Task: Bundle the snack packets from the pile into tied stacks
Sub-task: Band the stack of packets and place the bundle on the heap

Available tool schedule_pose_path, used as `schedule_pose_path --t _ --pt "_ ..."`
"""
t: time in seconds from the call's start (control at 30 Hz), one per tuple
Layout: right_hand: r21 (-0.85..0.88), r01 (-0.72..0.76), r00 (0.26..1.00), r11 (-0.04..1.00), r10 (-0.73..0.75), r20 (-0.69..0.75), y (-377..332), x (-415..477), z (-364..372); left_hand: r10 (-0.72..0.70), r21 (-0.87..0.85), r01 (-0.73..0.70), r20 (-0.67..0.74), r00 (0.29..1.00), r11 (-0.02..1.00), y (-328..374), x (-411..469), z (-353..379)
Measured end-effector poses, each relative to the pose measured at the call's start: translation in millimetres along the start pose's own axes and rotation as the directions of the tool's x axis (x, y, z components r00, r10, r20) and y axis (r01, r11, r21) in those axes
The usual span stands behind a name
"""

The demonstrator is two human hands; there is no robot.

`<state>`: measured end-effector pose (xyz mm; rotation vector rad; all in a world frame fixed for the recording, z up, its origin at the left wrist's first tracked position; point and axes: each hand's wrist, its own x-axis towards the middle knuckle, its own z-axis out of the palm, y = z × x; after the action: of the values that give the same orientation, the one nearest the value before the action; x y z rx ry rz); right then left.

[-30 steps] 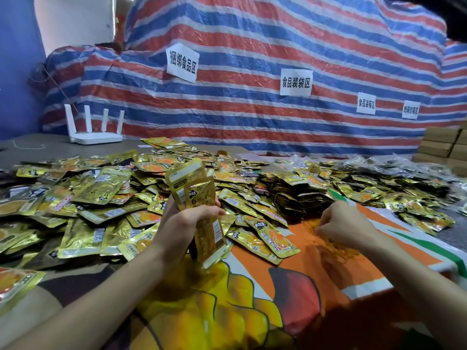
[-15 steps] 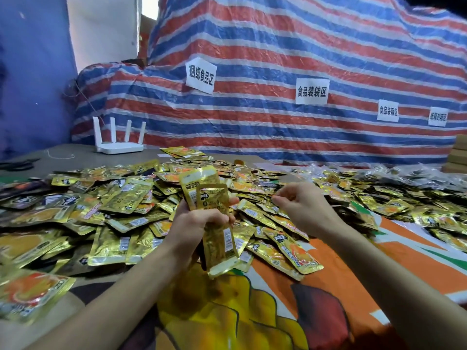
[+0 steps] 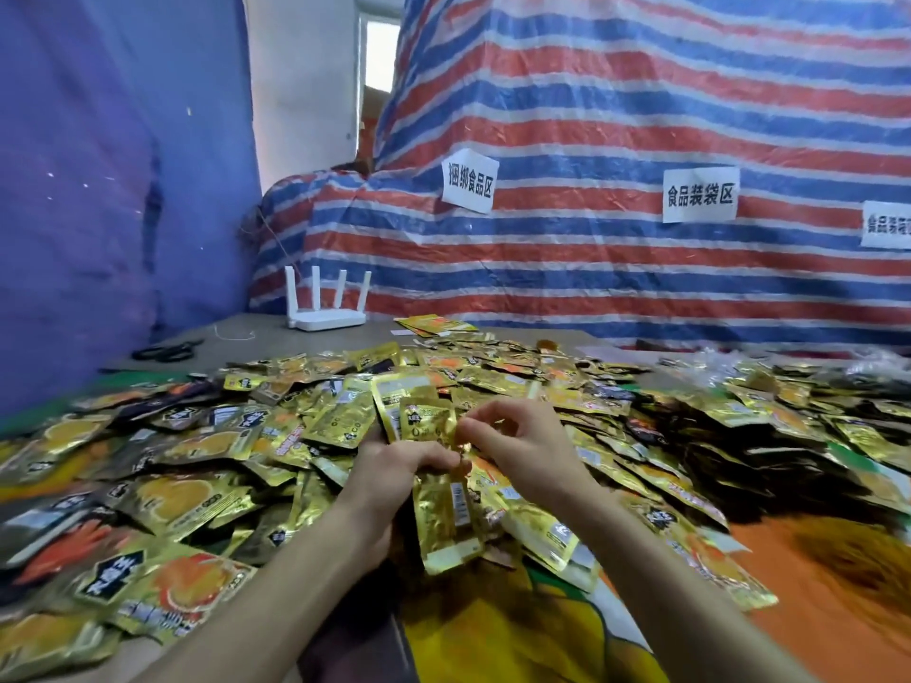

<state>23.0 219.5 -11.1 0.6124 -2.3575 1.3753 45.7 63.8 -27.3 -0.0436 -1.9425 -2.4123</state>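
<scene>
Head view: right hand (image 3: pixel 522 446) has crossed in to pinch the packet stack (image 3: pixel 443 525) my left hand (image 3: pixel 394 465) grips. Tying looks next; whether that hand holds anything else, I cannot tell.

Left hand (image 3: pixel 392 473) round a gold packet stack (image 3: pixel 443 517), right hand (image 3: pixel 522 451) in a pinch at its edge

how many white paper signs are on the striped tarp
3, all on the striped tarp: left sign, middle sign, right sign cut off by the picture's edge. More may hang out of view past it.
</scene>
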Motion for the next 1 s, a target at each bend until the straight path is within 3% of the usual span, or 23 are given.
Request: schedule_pose_path --t 0.2,0.3,0.43,0.5,0.57,0.8,0.87,1.0 --pt "0.159 -0.004 1.000 0.987 0.004 0.004 21 0 7 0.105 0.065 -0.101 -0.054 0.993 0.993 2 4 -1" --pt "0.321 -0.133 0.990 0.938 0.109 0.092 27 -2 0 0.027 -0.047 -0.028 -0.026 0.999 0.998 7 3 -4" --pt "0.731 -0.292 0.948 0.617 0.087 0.306 24 -5 -7 -0.156 -0.276 0.239 0.290 0.944 0.931 11 -4 -5" --pt "0.840 -0.309 0.943 0.446 0.026 0.332 21 -6 -11 -0.159 -0.300 0.269 0.345 0.925 0.915 9 -2 -3" --pt "0.887 -0.307 0.946 0.346 0.008 0.324 17 -7 -12 -0.139 -0.309 0.264 0.373 0.917 0.914 9 -2 -2" --pt "0.935 -0.199 0.979 0.294 0.103 0.176 9 -10 -11 -0.086 -0.313 0.238 0.429 0.899 0.919 7 -5 -1" --pt "0.949 -0.190 0.978 0.252 0.136 0.160 6 -11 -11 -0.087 -0.286 0.234 0.445 0.891 0.929 6 -8 1" --pt "0.945 -0.191 0.978 0.266 0.137 0.159 6 -13 -7 -0.101 -0.237 0.233 0.462 0.881 0.943 3 -12 7"
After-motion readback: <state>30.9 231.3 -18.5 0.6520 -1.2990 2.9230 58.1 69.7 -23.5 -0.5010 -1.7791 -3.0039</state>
